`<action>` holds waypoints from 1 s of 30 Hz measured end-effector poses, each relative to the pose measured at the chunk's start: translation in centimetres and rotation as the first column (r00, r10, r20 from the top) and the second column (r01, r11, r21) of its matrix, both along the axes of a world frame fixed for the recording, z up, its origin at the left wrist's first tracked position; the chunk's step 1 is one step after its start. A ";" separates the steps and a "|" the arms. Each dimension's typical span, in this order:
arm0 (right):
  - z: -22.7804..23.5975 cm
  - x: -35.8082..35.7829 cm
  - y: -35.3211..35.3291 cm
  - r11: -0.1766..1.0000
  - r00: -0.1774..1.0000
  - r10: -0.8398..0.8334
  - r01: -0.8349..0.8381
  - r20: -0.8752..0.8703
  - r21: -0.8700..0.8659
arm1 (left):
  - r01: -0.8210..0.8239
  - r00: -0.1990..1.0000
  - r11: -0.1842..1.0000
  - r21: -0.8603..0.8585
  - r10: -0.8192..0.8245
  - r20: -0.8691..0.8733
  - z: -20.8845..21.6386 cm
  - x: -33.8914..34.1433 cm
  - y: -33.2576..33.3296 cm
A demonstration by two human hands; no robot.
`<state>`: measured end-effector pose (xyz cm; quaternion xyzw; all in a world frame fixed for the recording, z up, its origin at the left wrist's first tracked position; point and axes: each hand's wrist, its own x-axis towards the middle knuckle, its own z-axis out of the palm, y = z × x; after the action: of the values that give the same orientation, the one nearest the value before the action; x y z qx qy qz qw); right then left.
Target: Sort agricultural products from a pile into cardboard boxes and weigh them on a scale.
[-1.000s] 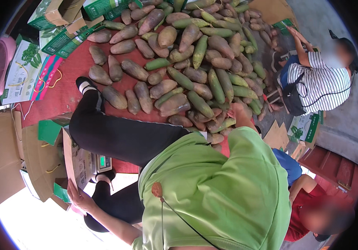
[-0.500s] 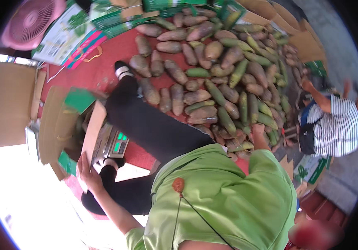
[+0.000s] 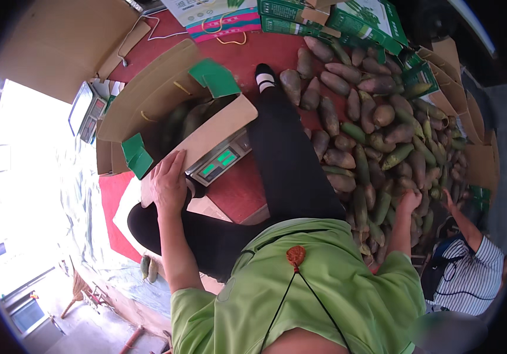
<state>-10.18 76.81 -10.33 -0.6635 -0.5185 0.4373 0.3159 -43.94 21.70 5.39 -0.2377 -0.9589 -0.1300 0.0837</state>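
My left hand (image 3: 169,183) is on the long flap of an upright cardboard box (image 3: 165,71), fingers laid over the board and thumb side hidden. Dark shapes lie inside the box, too shadowed to name. Partly covered by that flap is a digital scale (image 3: 221,163) with green lit figures; the box appears to rest on it. Over to the right, my right hand (image 3: 408,202) reaches into a large pile of long green and purplish radishes (image 3: 399,134). Its fingers are curled against a radish there, mostly hidden by the hand.
Beside me at right, a person in a striped shirt (image 3: 468,277) has a hand (image 3: 449,200) at the pile's edge. Green printed cartons (image 3: 365,20) line the back. A second scale (image 3: 91,112) stands left of the box. My legs in black trousers (image 3: 289,159) stretch between box and radishes.
My view has swung left, so the box, scale and radishes appear farther right. The left hand stays at the flap, its fingers now further over the board. The right hand remains at the pile.
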 end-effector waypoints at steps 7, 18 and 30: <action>9.7 -7.3 0.7 0.996 0.951 0.082 -0.066 -0.297 0.063 | -0.006 1.000 1.000 -0.001 0.006 -0.006 0.4 0.0 -0.3; 28.1 -27.1 -11.5 0.568 0.207 0.706 -0.736 -0.677 0.368 | 0.011 0.999 1.000 0.010 -0.011 -0.032 0.4 0.0 -0.4; 27.3 -40.5 -30.8 0.202 -0.113 0.508 -0.948 -0.854 0.246 | 0.011 0.998 1.000 -0.009 -0.012 -0.054 0.3 0.0 -0.8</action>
<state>-50.69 46.01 16.97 0.0180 -0.4608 0.8870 0.0230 -43.92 20.95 5.69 -0.2471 -0.9555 -0.1200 0.1080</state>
